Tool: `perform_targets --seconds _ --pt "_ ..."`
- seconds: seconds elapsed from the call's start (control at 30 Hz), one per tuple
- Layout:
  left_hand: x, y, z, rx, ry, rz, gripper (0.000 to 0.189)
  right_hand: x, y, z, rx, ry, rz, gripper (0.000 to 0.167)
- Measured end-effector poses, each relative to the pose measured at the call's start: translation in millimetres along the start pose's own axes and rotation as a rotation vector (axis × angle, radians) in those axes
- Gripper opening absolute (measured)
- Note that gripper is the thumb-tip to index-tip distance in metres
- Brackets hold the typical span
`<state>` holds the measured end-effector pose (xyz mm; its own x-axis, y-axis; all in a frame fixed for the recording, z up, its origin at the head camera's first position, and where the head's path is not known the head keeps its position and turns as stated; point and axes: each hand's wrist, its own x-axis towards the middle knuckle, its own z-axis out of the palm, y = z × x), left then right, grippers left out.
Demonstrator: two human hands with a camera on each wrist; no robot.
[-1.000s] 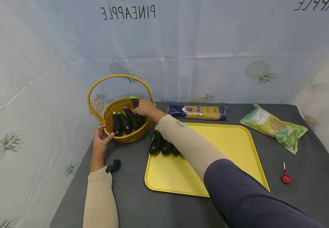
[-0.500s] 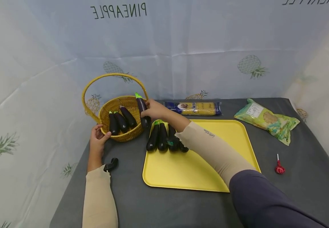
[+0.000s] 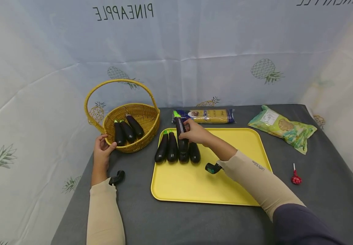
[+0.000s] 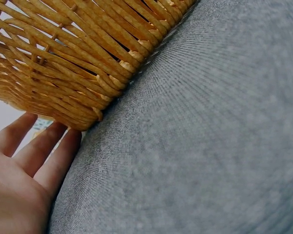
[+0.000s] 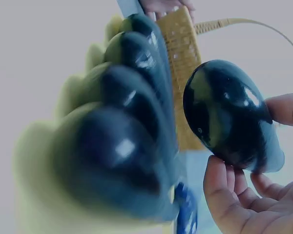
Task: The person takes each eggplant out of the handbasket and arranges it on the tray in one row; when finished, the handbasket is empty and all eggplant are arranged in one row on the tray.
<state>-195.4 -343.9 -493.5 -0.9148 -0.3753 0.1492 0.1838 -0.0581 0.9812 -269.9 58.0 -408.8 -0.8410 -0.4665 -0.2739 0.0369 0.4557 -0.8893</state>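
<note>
My right hand (image 3: 196, 132) pinches an eggplant (image 3: 180, 131) between thumb and fingers. It is held with its green stem end away from me, above a row of several eggplants (image 3: 162, 149) on the yellow tray (image 3: 182, 187). In the right wrist view, the held eggplant (image 5: 229, 114) hangs apart from that row. My left hand (image 3: 101, 153) rests against the near left side of the yellow wicker basket (image 3: 146, 139), thumb near the rim. The left wrist view shows straight fingers (image 4: 56, 158) touching its lower wall. Three eggplants (image 3: 128, 131) lie inside.
Behind the tray lies a blue and yellow pasta packet (image 3: 208, 116). A green snack bag (image 3: 282, 127) and a red lollipop (image 3: 296, 178) are on the grey table (image 3: 176, 221) to the right. The basket's tall handle (image 3: 118, 81) arches upward.
My right hand has lifted an eggplant out of the basket and carried it right, over the tray. My left hand stays at the basket. The view has shifted slightly.
</note>
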Motion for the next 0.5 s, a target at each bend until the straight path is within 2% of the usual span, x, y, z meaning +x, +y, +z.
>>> perform_targets --seconds 0.2,0.5 --pt "2.3 -5.2 -1.5 0.012 0.001 0.01 0.046 -23.2 32 -18 0.116 0.051 0.069 0.068" --pt "1.3 -3.1 -1.1 0.007 0.003 0.021 0.045 -47.9 62 -34 0.187 0.073 0.158 0.072"
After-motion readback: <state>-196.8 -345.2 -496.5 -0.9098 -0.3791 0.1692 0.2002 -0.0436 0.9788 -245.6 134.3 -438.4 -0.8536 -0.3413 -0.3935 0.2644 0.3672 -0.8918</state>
